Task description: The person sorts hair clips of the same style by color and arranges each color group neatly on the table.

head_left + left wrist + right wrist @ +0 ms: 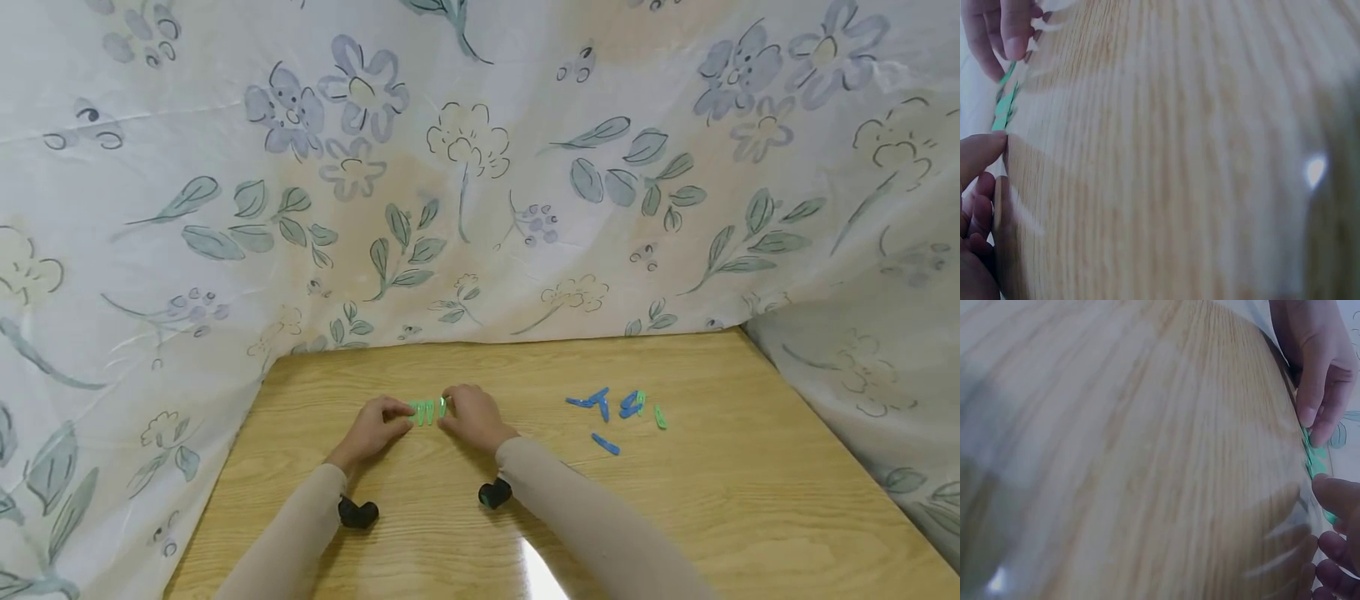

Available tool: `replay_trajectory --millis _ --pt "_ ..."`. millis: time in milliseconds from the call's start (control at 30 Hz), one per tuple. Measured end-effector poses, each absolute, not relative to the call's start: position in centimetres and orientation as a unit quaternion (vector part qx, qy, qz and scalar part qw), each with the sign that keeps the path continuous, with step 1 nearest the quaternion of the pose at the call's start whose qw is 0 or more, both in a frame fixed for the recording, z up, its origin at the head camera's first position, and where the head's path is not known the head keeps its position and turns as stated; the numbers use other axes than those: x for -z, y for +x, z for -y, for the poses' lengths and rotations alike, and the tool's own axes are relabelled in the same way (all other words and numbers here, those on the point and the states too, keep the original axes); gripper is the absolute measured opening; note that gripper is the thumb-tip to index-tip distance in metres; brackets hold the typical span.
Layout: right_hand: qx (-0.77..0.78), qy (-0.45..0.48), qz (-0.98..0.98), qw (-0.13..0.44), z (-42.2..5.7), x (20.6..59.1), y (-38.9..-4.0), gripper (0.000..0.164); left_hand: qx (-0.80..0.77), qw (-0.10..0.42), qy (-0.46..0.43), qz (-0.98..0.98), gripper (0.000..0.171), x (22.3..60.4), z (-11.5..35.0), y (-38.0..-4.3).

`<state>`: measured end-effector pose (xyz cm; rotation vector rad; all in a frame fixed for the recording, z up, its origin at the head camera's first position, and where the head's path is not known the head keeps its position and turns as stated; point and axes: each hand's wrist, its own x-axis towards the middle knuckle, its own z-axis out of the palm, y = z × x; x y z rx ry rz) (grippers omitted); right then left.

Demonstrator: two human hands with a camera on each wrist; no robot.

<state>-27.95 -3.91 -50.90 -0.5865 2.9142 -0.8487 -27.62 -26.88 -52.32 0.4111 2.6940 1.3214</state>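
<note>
Several slim green hair clips [429, 412] stand side by side in a short row on the wooden table. My left hand [375, 427] pinches the leftmost clip between thumb and index finger. At the row's right end, my right hand [474, 417] holds one green clip [442, 407] between thumb and forefinger, a small gap away from the others. In the left wrist view the green clips [1004, 111] show between both hands. The right wrist view has the green clips [1315, 461] at its right edge, partly hidden by fingers.
Right of my hands lie loose blue clips [600, 402], a single blue clip [605, 444], a blue clip [628, 406] against a green one [641, 400], and another green clip [660, 417]. A floral cloth [480, 208] hangs behind the wooden table [750, 483] and along its sides.
</note>
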Motion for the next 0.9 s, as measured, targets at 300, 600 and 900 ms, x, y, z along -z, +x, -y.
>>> replay_trajectory --millis 300,600,900 --pt "0.236 -0.190 -0.953 0.016 4.5 51.1 -27.7 0.046 -0.430 0.059 0.131 -0.891 0.017 52.1 26.7 -27.2" --pt "0.302 -0.165 -0.938 0.024 4.4 51.6 -27.5 0.046 -0.425 0.057 0.132 -0.894 0.017 51.9 26.8 -26.8" --pt "0.355 -0.140 -0.924 0.034 4.4 52.1 -26.8 0.048 -0.421 0.064 0.121 -0.896 0.016 52.0 26.8 -26.1"
